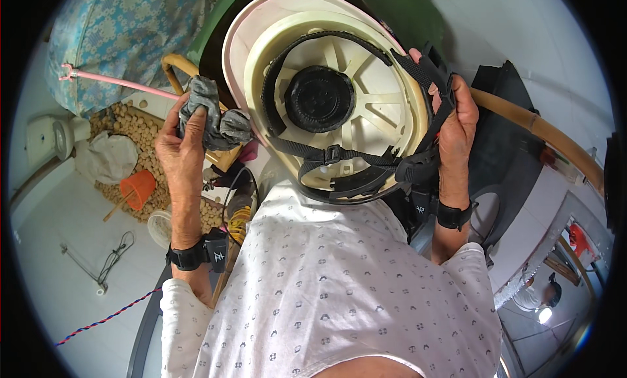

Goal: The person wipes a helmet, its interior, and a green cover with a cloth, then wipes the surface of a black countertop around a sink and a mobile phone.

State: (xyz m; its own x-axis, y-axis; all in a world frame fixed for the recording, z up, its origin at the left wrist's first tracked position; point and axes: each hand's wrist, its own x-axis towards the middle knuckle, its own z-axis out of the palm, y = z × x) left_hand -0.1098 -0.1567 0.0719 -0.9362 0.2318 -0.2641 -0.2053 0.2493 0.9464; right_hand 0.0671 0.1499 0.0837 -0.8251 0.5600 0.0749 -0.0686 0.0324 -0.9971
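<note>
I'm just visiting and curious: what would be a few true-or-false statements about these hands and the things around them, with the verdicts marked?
1. The left hand holds a bunched grey cloth. True.
2. The right hand grips a strap at the edge of a helmet. True.
3. That strap is bright yellow. False: it is black.
4. The helmet's outside faces the camera. False: its inside does.
5. An orange container is left of both hands. True.

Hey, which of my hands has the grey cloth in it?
Your left hand: it pinches the crumpled grey cloth, on the left side of the helmet. Your right hand instead holds the helmet's black strap.
</note>
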